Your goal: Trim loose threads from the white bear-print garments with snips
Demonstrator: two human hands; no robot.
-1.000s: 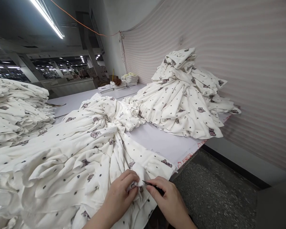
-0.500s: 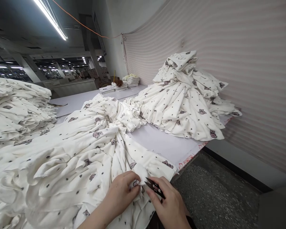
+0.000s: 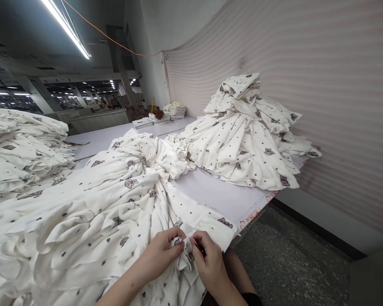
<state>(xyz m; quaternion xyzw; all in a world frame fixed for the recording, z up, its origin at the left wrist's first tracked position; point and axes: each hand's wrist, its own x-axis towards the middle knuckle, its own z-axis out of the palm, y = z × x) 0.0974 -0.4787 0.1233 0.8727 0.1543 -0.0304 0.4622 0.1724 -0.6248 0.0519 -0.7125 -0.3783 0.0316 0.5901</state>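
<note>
My left hand (image 3: 166, 246) pinches a gathered edge of white printed fabric (image 3: 115, 255) between thumb and fingers. Close beside it, my right hand (image 3: 209, 261) is closed around small black thread snips (image 3: 200, 249), mostly hidden in the palm. Its thumb and fingertip meet at the same bunched edge; whether they grip the cloth too, I cannot tell. The fabric carries small dark marks and brownish animal figures, and spreads in loose folds across the table under both hands.
A tall heap of the same cloth (image 3: 242, 136) stands at the right on the pale table (image 3: 207, 185). Another pile (image 3: 22, 144) is at the left. Folded stacks (image 3: 174, 111) lie at the back. A striped sheet (image 3: 306, 76) hangs along the right, above speckled floor (image 3: 293, 250).
The right hand has turned and moved left toward the left hand. The snips' blades, visible pointing at the fabric before, are now tucked in the palm. The left hand keeps its pinch.
</note>
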